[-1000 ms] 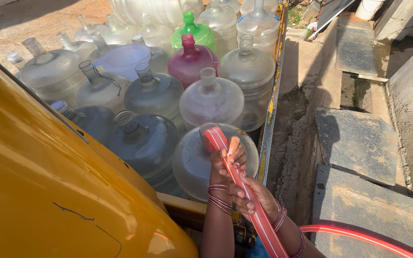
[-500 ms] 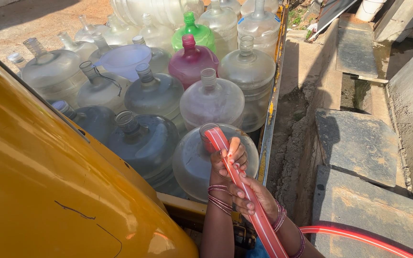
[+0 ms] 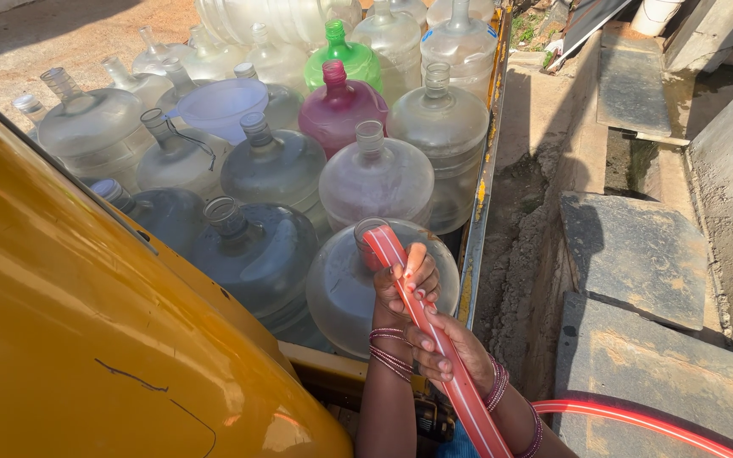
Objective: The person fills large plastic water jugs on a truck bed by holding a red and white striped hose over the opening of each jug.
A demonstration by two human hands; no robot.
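Gripping the red hose point(image 3: 434, 331) with both hands, I keep its end fed into the neck of the nearest clear jug point(image 3: 358, 284), so its open end stays inside the neck. My left hand point(image 3: 407, 284) wraps it just below the neck, steadying the tip; my right hand point(image 3: 451, 352) closes round it lower down, bearing the hose's weight as it runs back past my wrist. The jug stands upright at the near edge of the packed load, tight against the truck bed rail point(image 3: 478, 203). A yellow panel point(image 3: 86, 339) blocks the left.
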